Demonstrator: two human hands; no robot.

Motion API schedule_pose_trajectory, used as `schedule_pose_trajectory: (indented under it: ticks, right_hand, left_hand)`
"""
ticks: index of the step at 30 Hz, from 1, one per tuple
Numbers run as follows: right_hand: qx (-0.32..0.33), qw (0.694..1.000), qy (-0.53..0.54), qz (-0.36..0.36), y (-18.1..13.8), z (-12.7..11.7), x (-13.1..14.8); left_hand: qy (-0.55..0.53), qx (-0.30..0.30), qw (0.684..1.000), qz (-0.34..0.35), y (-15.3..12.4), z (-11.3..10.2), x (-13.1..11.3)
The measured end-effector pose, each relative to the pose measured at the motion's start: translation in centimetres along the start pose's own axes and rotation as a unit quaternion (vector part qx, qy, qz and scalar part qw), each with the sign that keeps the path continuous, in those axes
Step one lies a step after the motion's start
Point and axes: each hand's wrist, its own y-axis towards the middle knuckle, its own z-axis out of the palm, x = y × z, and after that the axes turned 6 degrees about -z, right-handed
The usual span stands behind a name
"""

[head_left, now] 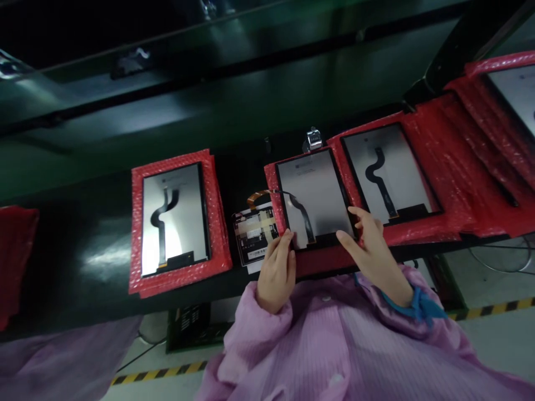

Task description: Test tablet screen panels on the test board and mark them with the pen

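Note:
A display panel [314, 195] with a silver-grey back and dark border lies on red bubble wrap in front of me. A black flex cable [303, 217] runs over it, and an orange ribbon [258, 195] leads to a small circuit board assembly [256, 234] on its left. My left hand [276, 273] touches the panel's lower left corner, fingers stretched and close together. At the lower right corner is my right hand [371, 253], its thumb and index finger apart against the panel's edge. Neither hand visibly grips it; the undersides of the fingers are hidden.
Another panel [175, 223] rests on stacked red bubble bags at left. On the right lies a panel [388, 172] on red wrap, with more red bubble bags [455, 150] beyond. A small metal piece [313, 139] stands behind the middle panel. The dark bench's front edge is close to me.

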Motion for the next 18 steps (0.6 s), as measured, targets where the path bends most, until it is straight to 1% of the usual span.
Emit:
schedule_pose_trajectory:
  ticks: [2, 3, 4, 6, 7, 8, 9, 10, 11, 12, 13, 14, 15, 16, 17, 18]
  right_hand:
    - [0.008, 0.999, 0.047, 0.014, -0.4, -1.7, 1.3]
    - [0.011, 0.998, 0.066, 0.002, -0.6, -2.5, 2.2]
    - [0.018, 0.996, 0.083, -0.022, -0.8, -3.2, 3.2]
    - [0.044, 0.988, 0.113, -0.092, -1.0, -3.9, 5.4]
    - [0.062, 0.981, 0.128, -0.132, -1.0, -3.9, 6.5]
    - [0.081, 0.971, 0.144, -0.171, -1.0, -3.7, 7.3]
    - [0.099, 0.959, 0.164, -0.209, -0.8, -3.2, 8.0]
    - [0.117, 0.944, 0.187, -0.244, -0.6, -2.6, 8.5]
    - [0.135, 0.928, 0.214, -0.275, -0.4, -1.7, 8.7]
    - [0.149, 0.912, 0.24, -0.299, -0.2, -0.6, 8.7]
    - [0.153, 0.902, 0.26, -0.309, 0.0, 0.6, 8.5]
    - [0.146, 0.902, 0.269, -0.304, 0.1, 1.9, 8.1]
    - [0.129, 0.914, 0.265, -0.28, 0.2, 3.2, 7.7]
    - [0.105, 0.932, 0.247, -0.243, 0.3, 4.4, 7.3]
    - [0.091, 0.949, 0.219, -0.206, 0.3, 5.5, 6.8]
    - [0.087, 0.96, 0.192, -0.182, 0.4, 6.5, 6.4]
  left_hand:
    - [-0.012, 0.038, 0.999, -0.004, 0.4, -1.0, 0.1]
    - [-0.021, 0.064, 0.998, -0.014, 0.6, -1.6, 0.2]
    - [-0.035, 0.093, 0.995, -0.03, 0.9, -2.2, 0.3]
    - [-0.077, 0.15, 0.982, -0.079, 1.7, -3.4, 0.4]
    - [-0.107, 0.164, 0.974, -0.112, 2.1, -3.9, 0.4]
    - [-0.144, 0.156, 0.967, -0.144, 2.6, -4.3, 0.4]
    - [-0.19, 0.123, 0.959, -0.171, 3.2, -4.5, 0.2]
    - [-0.248, 0.071, 0.948, -0.188, 3.9, -4.6, -0.2]
    - [-0.316, 0.007, 0.928, -0.196, 4.5, -4.7, -0.6]
    - [-0.39, -0.052, 0.898, -0.197, 5.2, -4.8, -1.1]
    - [-0.46, -0.094, 0.86, -0.201, 5.9, -4.8, -1.6]
    - [-0.52, -0.115, 0.82, -0.211, 6.4, -4.9, -2.0]
    - [-0.561, -0.123, 0.785, -0.232, 6.9, -5.0, -2.3]
    - [-0.582, -0.125, 0.761, -0.259, 7.3, -5.2, -2.5]
    - [-0.585, -0.128, 0.749, -0.284, 7.6, -5.4, -2.5]
    - [-0.58, -0.133, 0.745, -0.302, 7.7, -5.5, -2.4]
